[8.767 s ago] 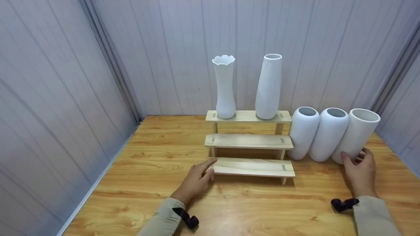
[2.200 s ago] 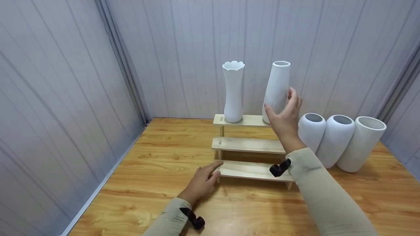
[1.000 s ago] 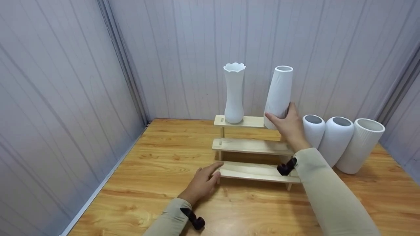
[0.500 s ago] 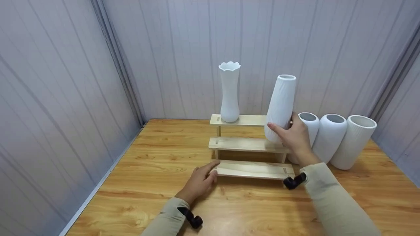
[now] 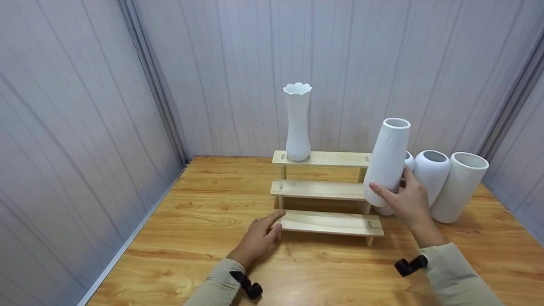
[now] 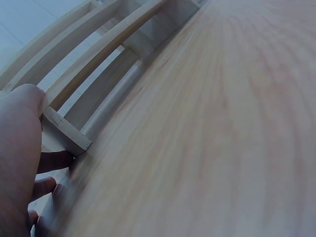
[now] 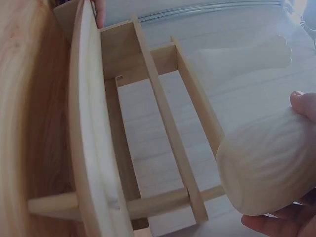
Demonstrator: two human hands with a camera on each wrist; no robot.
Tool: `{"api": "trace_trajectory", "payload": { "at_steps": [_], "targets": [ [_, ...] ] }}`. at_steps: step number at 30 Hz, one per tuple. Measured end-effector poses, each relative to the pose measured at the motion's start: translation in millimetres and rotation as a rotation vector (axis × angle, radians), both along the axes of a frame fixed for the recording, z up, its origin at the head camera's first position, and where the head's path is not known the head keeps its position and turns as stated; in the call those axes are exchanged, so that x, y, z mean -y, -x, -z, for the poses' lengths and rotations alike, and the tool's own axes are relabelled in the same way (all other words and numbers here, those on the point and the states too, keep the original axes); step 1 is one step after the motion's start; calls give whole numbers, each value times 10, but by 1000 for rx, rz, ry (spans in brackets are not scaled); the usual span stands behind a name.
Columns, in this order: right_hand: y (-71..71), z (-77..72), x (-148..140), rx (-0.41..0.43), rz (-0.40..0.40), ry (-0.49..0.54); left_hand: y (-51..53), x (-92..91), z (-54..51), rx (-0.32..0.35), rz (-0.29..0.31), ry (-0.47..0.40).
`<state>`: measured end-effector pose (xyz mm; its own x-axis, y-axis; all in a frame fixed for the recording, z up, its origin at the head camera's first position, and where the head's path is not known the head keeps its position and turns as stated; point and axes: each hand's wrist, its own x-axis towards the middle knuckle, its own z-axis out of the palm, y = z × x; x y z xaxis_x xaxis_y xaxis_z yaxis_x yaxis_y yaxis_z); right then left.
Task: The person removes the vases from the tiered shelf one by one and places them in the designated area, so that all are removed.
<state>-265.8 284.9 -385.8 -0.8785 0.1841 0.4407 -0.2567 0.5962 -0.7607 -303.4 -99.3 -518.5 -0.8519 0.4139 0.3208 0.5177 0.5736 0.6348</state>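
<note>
A tapered white vase point(image 5: 387, 163) with a narrow mouth is held in my right hand point(image 5: 408, 195), thumb on the near side and fingers round the right. It hangs a little tilted beyond the right end of the wooden display stand point(image 5: 325, 189), its base above the table. In the right wrist view the vase's rounded base point(image 7: 247, 177) shows faint relief. My left hand point(image 5: 257, 238) holds the left end of the stand's lowest shelf, its thumb at the front edge. A scallop-rimmed white vase point(image 5: 298, 127) stands upright on the top shelf, left side.
Right of the stand, a row of white vases stands on the wood-grain table point(image 5: 204, 246): one mostly hidden behind the held vase, a smooth vase point(image 5: 433, 170), and a ribbed vase point(image 5: 461, 187). Pale panelled walls point(image 5: 238, 76) enclose the table's back and sides.
My right hand gripped the tapered vase on the top shelf, lifted it off and carried it forward, down and right, past the stand's end. My left hand has stayed at the lowest shelf.
</note>
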Motion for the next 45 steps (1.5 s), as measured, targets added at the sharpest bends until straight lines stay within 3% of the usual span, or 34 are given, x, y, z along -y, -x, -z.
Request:
{"api": "trace_trajectory", "payload": {
  "at_steps": [12,22,39,45],
  "targets": [
    [-165,251,-248,10,8,-21,-12,4,-6,9,11,4],
    [-164,485,-428,60,54,-30,-16,22,1,18,1,4],
    [-133,821,-566,180,1,40,-17,9,2,7,0,-5],
    [-111,921,-587,134,-1,3,-26,19,4,20,-8,-7]
  ]
}}
